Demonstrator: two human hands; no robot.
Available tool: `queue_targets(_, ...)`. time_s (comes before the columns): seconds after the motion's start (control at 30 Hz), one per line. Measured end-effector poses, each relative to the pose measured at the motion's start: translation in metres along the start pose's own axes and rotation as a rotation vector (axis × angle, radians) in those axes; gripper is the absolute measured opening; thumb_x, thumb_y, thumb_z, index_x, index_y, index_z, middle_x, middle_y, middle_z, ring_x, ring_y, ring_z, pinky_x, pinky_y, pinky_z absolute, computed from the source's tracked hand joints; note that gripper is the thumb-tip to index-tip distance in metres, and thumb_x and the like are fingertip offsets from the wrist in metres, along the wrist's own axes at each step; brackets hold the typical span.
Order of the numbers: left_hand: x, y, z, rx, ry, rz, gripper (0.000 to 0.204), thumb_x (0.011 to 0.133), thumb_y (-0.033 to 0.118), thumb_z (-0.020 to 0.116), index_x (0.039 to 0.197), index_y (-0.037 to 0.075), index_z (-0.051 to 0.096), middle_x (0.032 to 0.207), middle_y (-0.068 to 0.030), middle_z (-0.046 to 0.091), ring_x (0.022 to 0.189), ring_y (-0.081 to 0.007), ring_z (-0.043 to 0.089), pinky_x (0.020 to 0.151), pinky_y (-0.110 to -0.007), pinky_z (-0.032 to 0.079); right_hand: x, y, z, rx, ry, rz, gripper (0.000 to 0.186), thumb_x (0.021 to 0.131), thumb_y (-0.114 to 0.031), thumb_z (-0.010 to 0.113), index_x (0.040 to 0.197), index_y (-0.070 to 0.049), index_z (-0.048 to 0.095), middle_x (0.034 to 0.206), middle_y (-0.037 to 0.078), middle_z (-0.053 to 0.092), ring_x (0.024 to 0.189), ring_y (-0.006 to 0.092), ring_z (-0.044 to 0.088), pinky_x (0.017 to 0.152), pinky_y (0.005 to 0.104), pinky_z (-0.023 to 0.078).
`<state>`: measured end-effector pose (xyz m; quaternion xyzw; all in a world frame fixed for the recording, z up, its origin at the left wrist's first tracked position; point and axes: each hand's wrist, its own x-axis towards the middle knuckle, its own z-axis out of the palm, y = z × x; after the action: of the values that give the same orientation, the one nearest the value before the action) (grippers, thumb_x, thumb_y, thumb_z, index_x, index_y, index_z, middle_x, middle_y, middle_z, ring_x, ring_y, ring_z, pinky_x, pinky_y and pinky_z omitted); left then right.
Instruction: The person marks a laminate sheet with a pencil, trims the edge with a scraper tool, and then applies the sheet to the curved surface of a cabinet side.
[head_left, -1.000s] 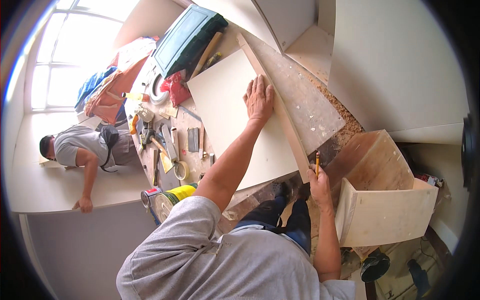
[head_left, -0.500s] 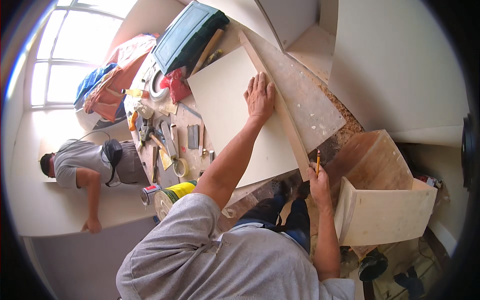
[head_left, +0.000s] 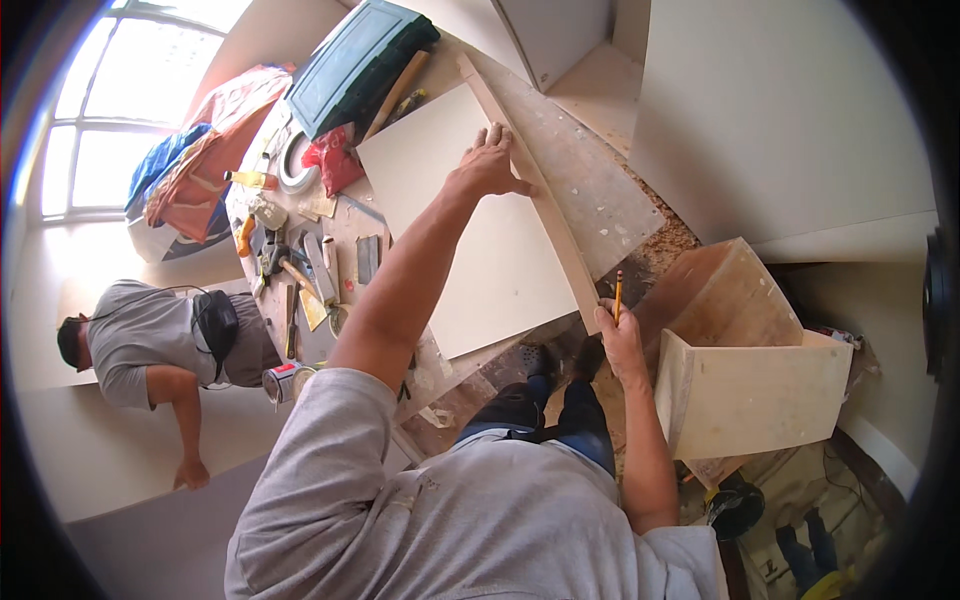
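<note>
A cream square board (head_left: 495, 280) lies on the worktop with a long pale wooden strip (head_left: 545, 218) along its right edge. My left hand (head_left: 485, 160) rests on the strip near its upper part, fingers apart and thumb stretched to the right. My right hand (head_left: 618, 330) is closed around a yellow pencil (head_left: 618, 290), which points up, beside the strip's lower end. Tools (head_left: 318, 265), including knives, scrapers and a hammer, lie to the board's left.
A green toolbox (head_left: 345, 65) and orange-blue sheeting (head_left: 200, 160) are behind. A co-worker (head_left: 170, 330) bends over a panel at left. A plywood box (head_left: 755, 395) stands at right, beside cabinet panels (head_left: 780, 130). Someone's legs (head_left: 805, 550) show at lower right.
My left hand has shifted up along the strip and its thumb now sticks out rightward. The co-worker's arm is lower. The view has shifted, so the scene appears slightly up and leftward.
</note>
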<state>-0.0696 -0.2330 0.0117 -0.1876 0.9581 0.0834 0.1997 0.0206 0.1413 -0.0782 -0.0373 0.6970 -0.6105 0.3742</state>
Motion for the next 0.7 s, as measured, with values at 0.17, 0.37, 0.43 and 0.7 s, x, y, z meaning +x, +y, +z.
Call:
queue_targets(0.17, 0.002, 0.011, -0.010, -0.082, -0.016, -0.076, 0.147, 0.053, 0.060, 0.096, 0.163, -0.002, 0.019, 0.171, -0.0236, 0.016, 0.158, -0.0422, 0.014, 0.126, -0.050, 0.027, 0.017, -0.040, -0.016, -0.192, 0.248, -0.194, 0.035, 0.103, -0.027, 0.062, 0.116, 0.005, 0.067, 0.093, 0.008, 0.067, 0.086, 0.0190, 0.062, 0.079, 0.0348, 0.051)
queue_targets(0.37, 0.007, 0.021, -0.014, -0.013, -0.104, -0.154, 0.151, 0.049, 0.055, 0.099, 0.160, -0.008, 0.019, 0.167, -0.0312, 0.017, 0.157, -0.0436, 0.015, 0.126, -0.047, 0.029, 0.183, -0.166, 0.032, 0.217, 0.215, -0.534, 0.035, 0.107, -0.033, 0.055, 0.101, -0.002, 0.071, 0.080, -0.001, 0.056, 0.073, 0.0080, 0.050, 0.064, 0.0262, 0.041)
queue_targets(0.43, 0.008, 0.014, -0.011, -0.027, -0.095, -0.164, 0.151, 0.048, 0.055, 0.099, 0.160, -0.008, 0.019, 0.167, -0.0311, 0.018, 0.157, -0.0437, 0.016, 0.126, -0.046, 0.029, 0.248, -0.190, 0.067, 0.243, 0.111, -0.470, 0.032, 0.105, -0.029, 0.058, 0.099, 0.000, 0.072, 0.081, 0.003, 0.064, 0.077, 0.0090, 0.057, 0.067, 0.0272, 0.047)
queue_targets(0.7, 0.008, 0.016, -0.011, -0.029, -0.102, -0.184, 0.150, 0.050, 0.053, 0.099, 0.161, -0.007, 0.017, 0.169, -0.0273, 0.016, 0.158, -0.0390, 0.016, 0.124, -0.046, 0.032, 0.388, -0.219, 0.169, 0.171, -0.009, -0.539, 0.032, 0.100, -0.025, 0.064, 0.114, 0.002, 0.075, 0.090, 0.008, 0.077, 0.077, 0.0099, 0.068, 0.071, 0.0248, 0.055)
